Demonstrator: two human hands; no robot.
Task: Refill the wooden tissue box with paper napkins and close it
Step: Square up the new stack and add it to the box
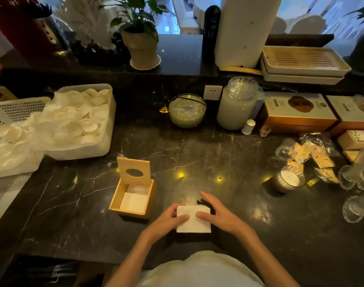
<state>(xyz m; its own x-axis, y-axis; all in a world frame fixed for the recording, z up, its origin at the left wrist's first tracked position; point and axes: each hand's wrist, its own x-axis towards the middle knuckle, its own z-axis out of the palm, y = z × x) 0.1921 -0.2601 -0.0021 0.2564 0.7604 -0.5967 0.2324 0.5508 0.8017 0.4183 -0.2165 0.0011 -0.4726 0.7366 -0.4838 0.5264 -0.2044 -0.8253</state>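
Both hands are holding one white stack of paper napkins (194, 221) low in the centre of the frame, just above the dark marble counter (197, 154). The left hand (168, 219) is pressing its thumb on the stack's left edge, and the right hand (218, 214) is laying its thumb on top, with its fingers curling over the far right side. How thick the stack is cannot be told, since the hands are covering its sides.

Just left of the hands, the wooden tissue box (133, 198) is sitting open, its lid (134, 169) with an oval slot standing upright at the back. White napkins are already lying inside, and nothing is lying between the stack and the box.

At right, one ribbed glass candle (289, 179) is standing well apart. At upper left, two white bins (106, 141) are holding small white dishes, too many and too blurred to count. Clear glasses at the right edge are being cut off by the frame.
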